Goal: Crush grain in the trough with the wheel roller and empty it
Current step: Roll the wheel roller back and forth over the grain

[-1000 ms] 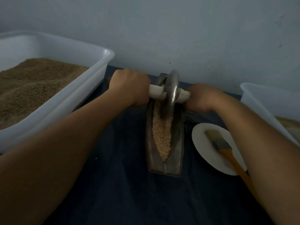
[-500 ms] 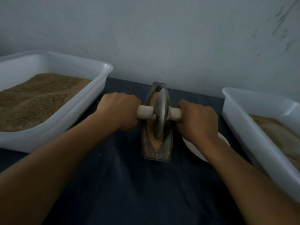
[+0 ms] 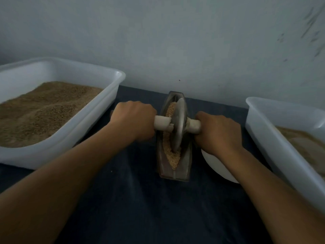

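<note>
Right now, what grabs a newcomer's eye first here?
Dead centre: the wheel roller standing in the narrow trough of grain, with the left hand and right hand gripping its handle on either side. Next, the two white tubs flanking it, the left tub heaped with brown grain and the right tub partly filled.

No text, label, brand, number or sign can be read on anything in view
</note>
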